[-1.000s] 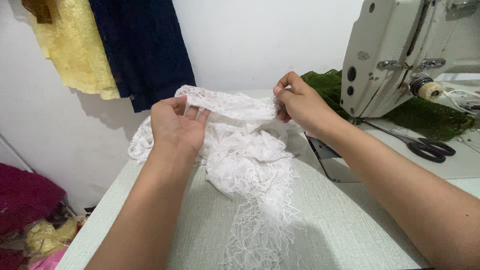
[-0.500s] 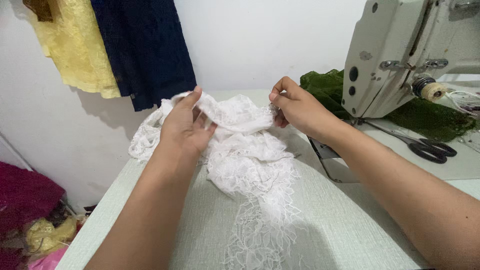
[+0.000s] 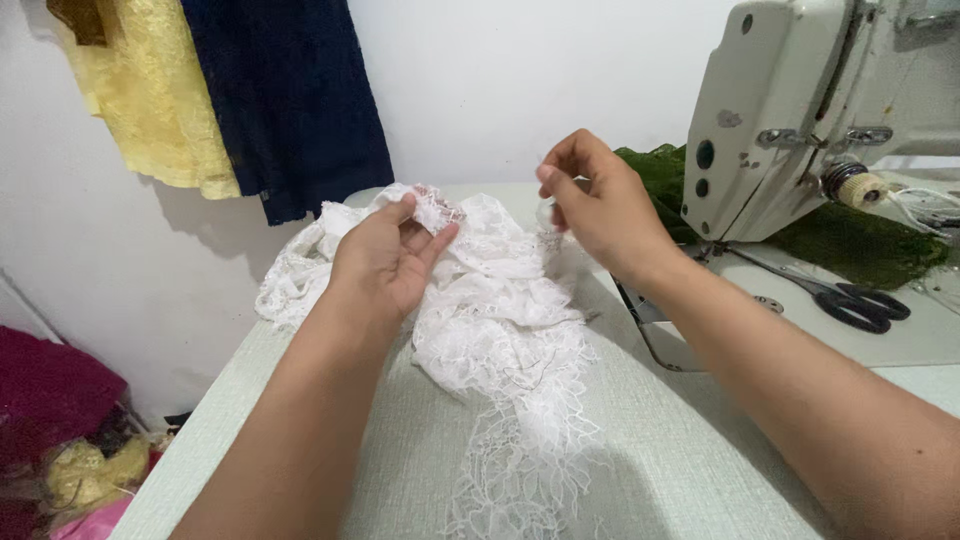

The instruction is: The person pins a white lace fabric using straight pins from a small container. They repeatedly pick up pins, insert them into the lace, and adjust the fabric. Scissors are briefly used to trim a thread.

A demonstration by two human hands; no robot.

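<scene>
1. Taking up most of the view, the table point(image 3: 700, 470) carries everything; its pale woven top runs from the near edge to the far edge at the wall. One table.
2. The sewing machine point(image 3: 800, 110) stands at the table's right side, its head overhanging a flat bed so cloth can slide under it. One machine.
3. Two cloths hang on the wall beyond the far left corner, one navy cloth point(image 3: 290, 100) and one yellow cloth point(image 3: 150, 100), kept off the work surface.
4. The white lace point(image 3: 500, 330) lies heaped in the middle of the table, a tail trailing to the near edge (probably bunched so an edge can be found by feel). One piece, as far as I can tell.
5. A green cloth point(image 3: 850, 245) lies under and behind the machine, toward the far right corner. One.
6. The left hand point(image 3: 385, 260) rests on the heap, fingers curled, pinching a fold of lace between thumb and fingertips.
7. The right hand point(image 3: 600, 205) is raised just above the heap's far side, thumb and forefinger nipped together; whether a thread or lace edge sits between them I cannot tell.
8. One pair of black scissors point(image 3: 860, 305) lies on the machine bed, within the right hand's reach.
9. One thread spool point(image 3: 862, 188) sits on the machine's side.
</scene>
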